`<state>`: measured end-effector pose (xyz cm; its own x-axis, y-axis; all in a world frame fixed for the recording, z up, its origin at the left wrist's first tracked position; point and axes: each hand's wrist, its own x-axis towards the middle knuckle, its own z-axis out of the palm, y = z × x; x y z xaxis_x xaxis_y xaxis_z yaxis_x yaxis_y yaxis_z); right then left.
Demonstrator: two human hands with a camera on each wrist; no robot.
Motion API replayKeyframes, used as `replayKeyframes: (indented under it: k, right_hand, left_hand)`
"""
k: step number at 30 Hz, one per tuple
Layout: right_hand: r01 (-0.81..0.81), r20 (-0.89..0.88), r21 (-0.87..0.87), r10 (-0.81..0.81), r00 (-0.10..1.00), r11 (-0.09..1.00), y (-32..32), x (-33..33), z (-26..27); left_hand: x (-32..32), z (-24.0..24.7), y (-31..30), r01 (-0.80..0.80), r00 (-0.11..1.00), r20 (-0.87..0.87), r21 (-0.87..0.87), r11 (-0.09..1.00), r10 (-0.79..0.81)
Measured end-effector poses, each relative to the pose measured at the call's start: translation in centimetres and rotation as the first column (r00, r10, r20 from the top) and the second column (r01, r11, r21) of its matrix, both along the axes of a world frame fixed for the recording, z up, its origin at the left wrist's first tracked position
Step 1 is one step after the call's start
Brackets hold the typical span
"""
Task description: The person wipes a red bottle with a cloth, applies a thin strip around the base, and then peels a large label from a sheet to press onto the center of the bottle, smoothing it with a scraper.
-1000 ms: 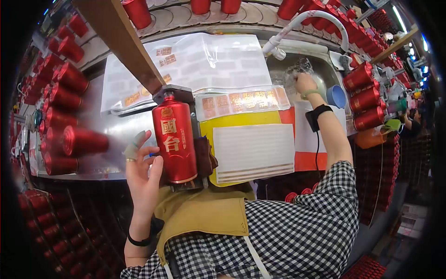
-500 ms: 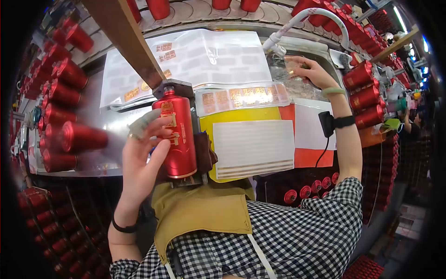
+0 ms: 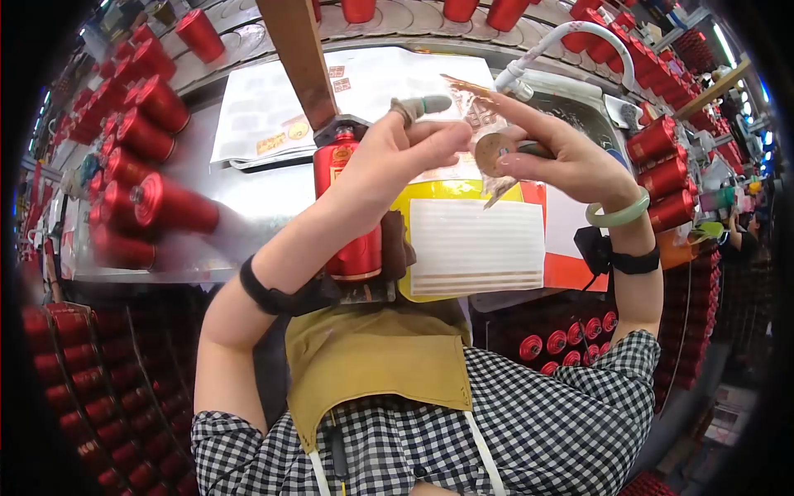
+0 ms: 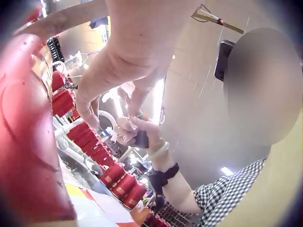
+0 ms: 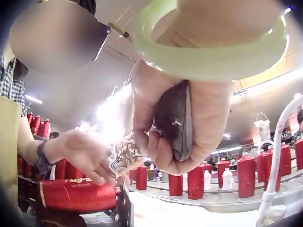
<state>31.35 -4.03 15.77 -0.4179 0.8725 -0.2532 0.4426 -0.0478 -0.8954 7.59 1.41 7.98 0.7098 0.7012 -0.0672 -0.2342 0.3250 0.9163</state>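
Observation:
In the head view my right hand (image 3: 571,157) grips a thin see-through decal sheet (image 5: 127,153) with a scrolled pattern. A dark wedge-shaped piece (image 5: 174,120) sits inside its curled fingers, and a small brown disc (image 3: 494,155) shows by the thumb. My left hand (image 3: 409,153) reaches across, a finger cover (image 3: 426,105) on one finger, its fingertips right at the decal's edge. I cannot tell whether they pinch it. Beneath the left forearm a red bottle (image 3: 362,255) with gold characters lies on its side in a holder.
A printed decal sheet (image 3: 256,95) covers the back of the table. White paper (image 3: 480,248) lies on a yellow board near the front. A white faucet (image 3: 571,31) arches over the sink at right. Red bottles (image 3: 145,136) crowd both sides, and a wooden post (image 3: 299,62) rises behind the holder.
My right hand has come out of the sink with the decal and moved toward the middle. My left hand has moved from beside the bottle rightward, up to the decal.

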Motion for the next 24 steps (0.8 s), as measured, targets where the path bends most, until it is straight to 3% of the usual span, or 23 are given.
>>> replayKeyframes:
  k: [3, 6, 7, 11, 13, 24]
  right_hand:
    - [-0.018, -0.047, -0.027, 0.017, 0.999, 0.999, -0.7, -2.2, 0.9]
    - [0.056, -0.059, 0.068, -0.052, 0.997, 0.996, -1.0, -3.4, -0.2]
    - [0.089, 0.016, 0.099, -0.091, 0.996, 0.991, -1.2, -3.7, 0.1]
    - [0.023, 0.081, 0.171, -0.037, 0.996, 0.985, -1.2, -3.6, -0.8]
    - [0.045, 0.099, 0.217, -0.068, 0.993, 0.975, -1.1, -4.2, -1.0]
    - [0.056, 0.086, 0.380, -0.095, 0.992, 0.923, -1.3, -5.6, -1.7]
  left_hand:
    - [-0.2, 0.5, -0.2, -0.100, 0.979, 0.182, 0.021, 0.995, 0.095]
    - [-1.2, 0.7, -0.5, -0.090, 0.996, 0.032, 0.099, 0.991, 0.087]
    - [-1.5, 0.2, -0.8, -0.127, 0.992, 0.013, 0.106, 0.986, 0.127]
    - [-2.4, 0.2, -1.1, -0.060, 0.998, 0.026, 0.109, 0.992, 0.058]
    - [-2.3, 0.4, -1.6, -0.118, 0.987, 0.120, 0.113, 0.987, 0.104]
    - [-3.5, 0.7, -2.5, -0.192, 0.980, 0.090, 0.237, 0.952, 0.175]
